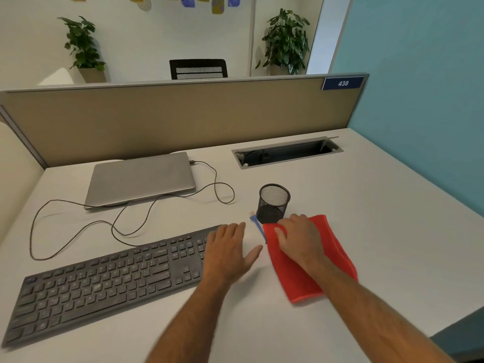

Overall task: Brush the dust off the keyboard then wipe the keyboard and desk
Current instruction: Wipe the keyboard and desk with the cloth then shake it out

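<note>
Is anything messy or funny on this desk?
A little. The keyboard sits crooked on the desk, its cable sprawls in loose loops, and a blue tool lies half hidden under the red cloth. Nothing looks spilled or broken.

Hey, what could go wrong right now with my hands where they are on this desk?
1. The right hand grips the red cloth right beside the mesh cup; a push forward could knock the cup over.
2. The blue brush lies partly under the cloth's edge and could be dragged along or flicked away.
3. The left hand rests flat on the keyboard's right end; leaning on it may press keys or shift the keyboard.
</note>
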Demonstrator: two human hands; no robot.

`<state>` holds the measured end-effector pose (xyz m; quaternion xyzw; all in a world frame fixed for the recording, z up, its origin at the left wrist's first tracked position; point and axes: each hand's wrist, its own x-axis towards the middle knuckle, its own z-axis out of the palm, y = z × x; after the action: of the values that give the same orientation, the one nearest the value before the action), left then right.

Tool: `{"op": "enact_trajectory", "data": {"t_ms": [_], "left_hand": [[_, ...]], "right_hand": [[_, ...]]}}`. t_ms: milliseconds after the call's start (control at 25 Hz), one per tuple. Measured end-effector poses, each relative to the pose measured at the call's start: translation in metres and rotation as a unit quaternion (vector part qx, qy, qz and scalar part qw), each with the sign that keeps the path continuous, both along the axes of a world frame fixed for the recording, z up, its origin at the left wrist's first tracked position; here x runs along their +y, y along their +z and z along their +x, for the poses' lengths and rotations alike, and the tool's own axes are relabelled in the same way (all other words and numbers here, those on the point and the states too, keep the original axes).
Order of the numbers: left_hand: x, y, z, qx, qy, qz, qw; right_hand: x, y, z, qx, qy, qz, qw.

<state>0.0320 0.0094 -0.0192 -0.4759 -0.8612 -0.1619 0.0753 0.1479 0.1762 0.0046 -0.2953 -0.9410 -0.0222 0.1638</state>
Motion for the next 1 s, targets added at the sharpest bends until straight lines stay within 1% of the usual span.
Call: {"op": "enact_trajectory", "data": {"t_ms": [120, 240, 320, 400, 520, 560, 720, 1000], "left_hand": [[-0.025, 0.006, -0.027, -0.042, 0.060, -0.092, 0.993], [-0.047, 0.004, -0.047, -0.055, 0.091, -0.130, 0.986], [-0.056, -0.001, -0.054, -0.063, 0.098, -0.150, 0.982], [-0.062, -0.008, -0.057, -0.072, 0.099, -0.168, 0.978], [-0.065, -0.012, -0.057, -0.086, 0.097, -0.180, 0.975], [-0.066, -0.013, -0.057, -0.088, 0.096, -0.184, 0.974], [-0.068, -0.015, -0.056, -0.092, 0.099, -0.196, 0.971], [-0.067, -0.017, -0.057, -0.094, 0.098, -0.201, 0.970]], "right_hand": [[-0.023, -0.007, -0.037, -0.039, -0.003, -0.061, 0.997], [-0.030, -0.016, -0.060, -0.113, -0.034, -0.065, 0.991], [-0.030, -0.022, -0.070, -0.142, -0.049, -0.079, 0.986], [-0.032, -0.025, -0.076, -0.129, -0.065, -0.099, 0.985], [-0.031, -0.025, -0.080, -0.058, -0.108, -0.188, 0.974], [-0.030, -0.024, -0.082, -0.053, -0.120, -0.202, 0.971], [-0.033, -0.021, -0.088, -0.082, -0.134, -0.195, 0.968], [-0.033, -0.020, -0.092, -0.055, -0.164, -0.253, 0.952]]}}
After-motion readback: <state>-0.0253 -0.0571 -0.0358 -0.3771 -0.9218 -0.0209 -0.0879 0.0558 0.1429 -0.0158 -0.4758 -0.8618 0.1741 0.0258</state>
